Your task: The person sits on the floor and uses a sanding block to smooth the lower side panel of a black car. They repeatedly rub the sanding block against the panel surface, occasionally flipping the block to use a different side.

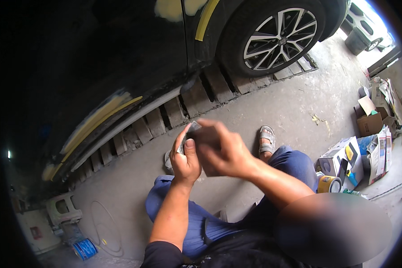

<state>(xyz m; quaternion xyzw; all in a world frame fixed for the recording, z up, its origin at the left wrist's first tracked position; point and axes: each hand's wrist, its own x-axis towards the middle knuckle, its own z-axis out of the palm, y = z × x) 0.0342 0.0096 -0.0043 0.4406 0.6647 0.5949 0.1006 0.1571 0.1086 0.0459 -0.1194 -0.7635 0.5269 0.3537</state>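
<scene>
My left hand [186, 163] is raised in front of my knees, its thumb pressed against a thin grey-white piece [181, 145] that lies along the fingers. What the piece is cannot be made out. Right up against it is my right hand [225, 149], smeared by motion, with its fingers bent toward the left hand. A dark brownish patch shows under those fingers; whether it is a held thing or the shaded palm is unclear. Beyond both hands stands a black car door [120, 58] with yellow tape [102, 127] and pale filler patches along its lower edge.
A car wheel [281, 40] is at the upper right, beside a slatted floor grate [154, 125]. Boxes [339, 158], a tin [329, 184] and papers [379, 156] crowd the right. At lower left are a blue can [85, 249] and a thin hose [105, 241].
</scene>
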